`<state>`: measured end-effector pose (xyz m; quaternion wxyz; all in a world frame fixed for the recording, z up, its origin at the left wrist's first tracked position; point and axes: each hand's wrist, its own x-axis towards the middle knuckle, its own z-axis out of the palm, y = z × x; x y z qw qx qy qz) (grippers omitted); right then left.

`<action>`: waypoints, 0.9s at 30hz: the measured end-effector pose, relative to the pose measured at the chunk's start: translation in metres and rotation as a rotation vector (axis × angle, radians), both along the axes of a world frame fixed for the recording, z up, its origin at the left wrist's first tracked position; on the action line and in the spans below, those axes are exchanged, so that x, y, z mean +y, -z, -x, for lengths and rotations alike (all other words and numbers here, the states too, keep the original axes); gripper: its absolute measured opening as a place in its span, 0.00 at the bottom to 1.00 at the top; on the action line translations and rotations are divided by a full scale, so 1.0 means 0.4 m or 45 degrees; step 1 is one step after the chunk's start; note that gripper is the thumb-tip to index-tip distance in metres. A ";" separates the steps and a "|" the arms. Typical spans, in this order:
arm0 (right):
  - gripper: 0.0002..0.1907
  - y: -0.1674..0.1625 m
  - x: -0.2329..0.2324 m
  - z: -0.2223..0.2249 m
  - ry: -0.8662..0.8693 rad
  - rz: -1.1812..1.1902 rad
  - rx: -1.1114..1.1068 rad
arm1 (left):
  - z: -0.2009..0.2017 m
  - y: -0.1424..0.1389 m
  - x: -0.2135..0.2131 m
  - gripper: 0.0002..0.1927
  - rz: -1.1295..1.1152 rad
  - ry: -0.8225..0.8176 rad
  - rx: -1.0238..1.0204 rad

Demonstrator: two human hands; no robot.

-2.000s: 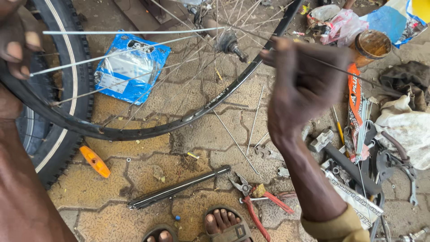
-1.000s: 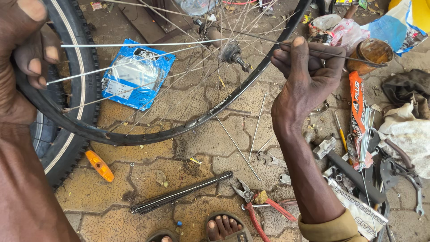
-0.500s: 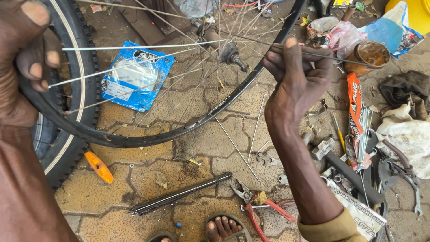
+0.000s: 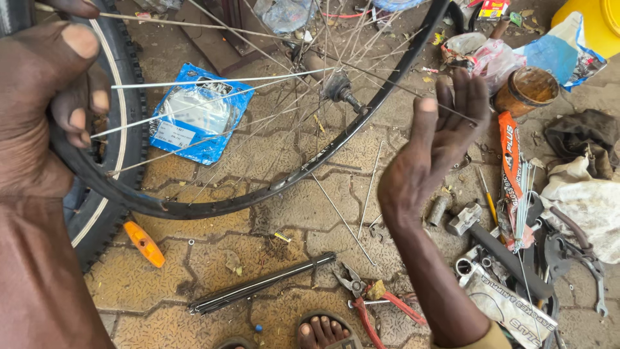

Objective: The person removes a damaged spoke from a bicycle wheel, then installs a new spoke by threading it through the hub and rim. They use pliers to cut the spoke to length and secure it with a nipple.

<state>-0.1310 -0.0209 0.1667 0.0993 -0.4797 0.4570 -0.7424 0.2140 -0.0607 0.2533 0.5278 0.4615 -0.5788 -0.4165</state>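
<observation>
Paving stones, worn and gritty, serve as the workshop floor [image 4: 284, 161], littered with red-handled pliers [image 4: 378, 300], an orange plastic reflector [image 4: 144, 243] and a blue plastic packet [image 4: 197, 123]. From the head view, the left hand [image 4: 45, 110] wraps around the black bicycle wheel rim [image 4: 213, 208] near its knobbly tyre [image 4: 123, 129], fingers curled between thin silver spokes [image 4: 213, 81]. The right hand [image 4: 436, 148] stands open, fingers spread, one spoke crossing its fingertips. Lacing well likely means steadying the rim firmly while guiding each spoke without bending it.
</observation>
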 end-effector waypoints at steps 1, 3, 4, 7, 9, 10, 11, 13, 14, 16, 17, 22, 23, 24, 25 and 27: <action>0.26 0.011 -0.005 -0.011 0.025 0.053 -0.060 | -0.001 0.000 0.002 0.11 0.005 0.034 0.032; 0.28 0.023 -0.037 -0.024 0.068 -0.060 -0.245 | -0.001 -0.001 0.011 0.12 -0.028 0.065 0.088; 0.24 0.024 -0.057 -0.024 0.055 -0.416 -0.150 | -0.002 -0.003 0.016 0.11 -0.064 0.058 0.112; 0.23 0.022 -0.077 -0.026 -0.146 -0.754 0.068 | 0.003 -0.013 0.032 0.12 -0.046 0.035 0.093; 0.26 0.021 -0.059 -0.030 -0.316 -0.646 -0.021 | 0.015 -0.021 0.036 0.09 -0.015 0.021 0.089; 0.29 0.022 -0.039 -0.034 -0.401 -0.552 -0.167 | 0.022 -0.024 0.041 0.09 -0.019 0.008 0.106; 0.32 0.022 -0.020 -0.037 -0.483 -0.452 -0.315 | 0.028 -0.029 0.043 0.12 -0.019 -0.001 0.121; 0.32 0.018 0.006 -0.033 -0.310 -0.342 -0.586 | 0.038 -0.037 0.051 0.11 -0.059 -0.026 0.151; 0.32 0.012 0.012 -0.023 -0.217 -0.283 -0.720 | 0.043 -0.040 0.052 0.11 -0.080 -0.034 0.166; 0.28 -0.007 0.012 0.022 -0.118 -0.098 -1.057 | 0.048 -0.045 0.052 0.11 -0.077 -0.027 0.174; 0.27 -0.019 0.005 0.050 -0.055 0.013 -0.984 | 0.047 -0.049 0.051 0.11 -0.071 -0.026 0.176; 0.20 -0.019 -0.027 0.117 -0.002 0.027 -0.408 | 0.042 -0.042 0.051 0.10 -0.135 -0.068 0.135; 0.19 -0.006 -0.040 0.107 -0.044 -0.004 -0.239 | 0.041 -0.038 0.056 0.10 -0.100 -0.050 0.118; 0.18 0.000 -0.048 0.107 -0.087 -0.032 -0.071 | 0.039 -0.035 0.057 0.10 -0.091 -0.042 0.120; 0.18 0.009 -0.056 0.105 -0.005 -0.017 0.188 | 0.038 -0.033 0.055 0.10 -0.079 -0.036 0.120; 0.19 0.018 -0.066 0.107 0.039 -0.047 0.438 | 0.032 -0.030 0.064 0.09 -0.053 -0.035 0.131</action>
